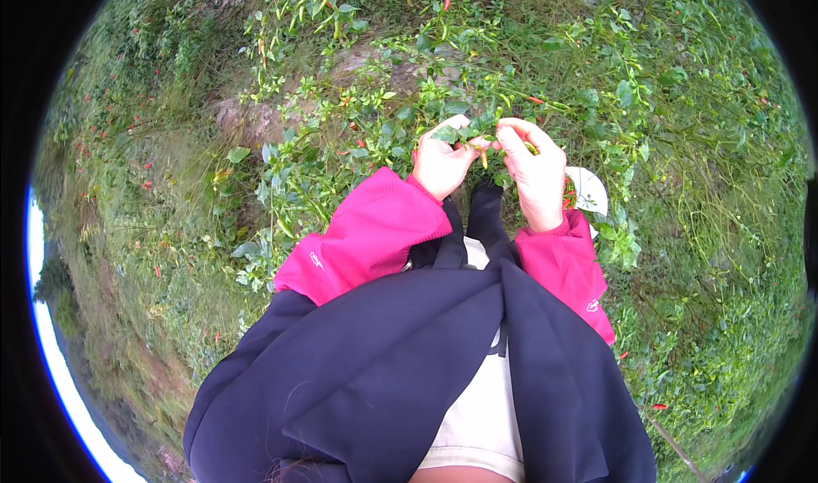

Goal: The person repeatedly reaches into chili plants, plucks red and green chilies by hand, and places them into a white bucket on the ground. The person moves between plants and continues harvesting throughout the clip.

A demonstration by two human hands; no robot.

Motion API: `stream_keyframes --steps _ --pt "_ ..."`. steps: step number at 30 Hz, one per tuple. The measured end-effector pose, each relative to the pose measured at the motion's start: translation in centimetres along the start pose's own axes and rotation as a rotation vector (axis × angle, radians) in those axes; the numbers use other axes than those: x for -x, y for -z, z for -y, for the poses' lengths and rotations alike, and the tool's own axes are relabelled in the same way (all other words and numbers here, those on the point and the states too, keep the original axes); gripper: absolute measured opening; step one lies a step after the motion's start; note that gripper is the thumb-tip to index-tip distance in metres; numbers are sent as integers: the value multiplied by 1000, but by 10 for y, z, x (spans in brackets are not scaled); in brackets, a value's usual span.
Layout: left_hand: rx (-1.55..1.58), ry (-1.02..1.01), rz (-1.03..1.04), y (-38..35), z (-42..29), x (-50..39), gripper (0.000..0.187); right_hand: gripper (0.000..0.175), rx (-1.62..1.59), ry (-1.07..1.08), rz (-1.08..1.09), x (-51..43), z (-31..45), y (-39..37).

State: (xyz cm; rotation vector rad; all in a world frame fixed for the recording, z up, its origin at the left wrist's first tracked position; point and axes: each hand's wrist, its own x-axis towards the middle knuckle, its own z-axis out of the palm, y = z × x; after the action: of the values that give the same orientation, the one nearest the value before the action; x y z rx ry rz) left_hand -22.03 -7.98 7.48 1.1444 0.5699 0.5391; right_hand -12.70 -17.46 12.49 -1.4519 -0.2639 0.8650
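Note:
My left hand (444, 157) has its thumb and fingers closed on a leafy chili pepper stem (466, 133) in front of me. Close beside it, on the right, the thumb and forefinger of my right hand (532, 160) pinch the same cluster. Green chili peppers (530, 147) show by the right fingertips, and a small yellowish one (484, 159) hangs between the hands. Exactly what the right fingertips grip is too small to tell. Below the right wrist, a white container (588, 190) holds red chili peppers (568, 192), partly hidden by that arm.
Chili plants (313, 4) with green pods and scattered red ones stand all around. A red chili (445, 2) hangs ahead. Rocks or bare soil (246, 117) show among the leaves at the left. My dark shoe (487, 195) is just under the hands. A thin stick (679, 451) lies at lower right.

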Motion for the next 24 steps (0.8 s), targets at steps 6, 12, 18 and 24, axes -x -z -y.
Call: stream_keyframes --steps 6,12,18,24 --pt "-350 98 180 8 -12 6 14 25 -139 -136 45 -4 0 7" --pt "80 107 12 0 -9 11 13 20 -641 -268 159 6 -29 12" --pt "193 247 -177 20 -11 16 9 19 -945 -247 172 12 -68 74" --pt "145 299 -286 38 -21 27 13 30 512 -252 -395 2 -171 219"
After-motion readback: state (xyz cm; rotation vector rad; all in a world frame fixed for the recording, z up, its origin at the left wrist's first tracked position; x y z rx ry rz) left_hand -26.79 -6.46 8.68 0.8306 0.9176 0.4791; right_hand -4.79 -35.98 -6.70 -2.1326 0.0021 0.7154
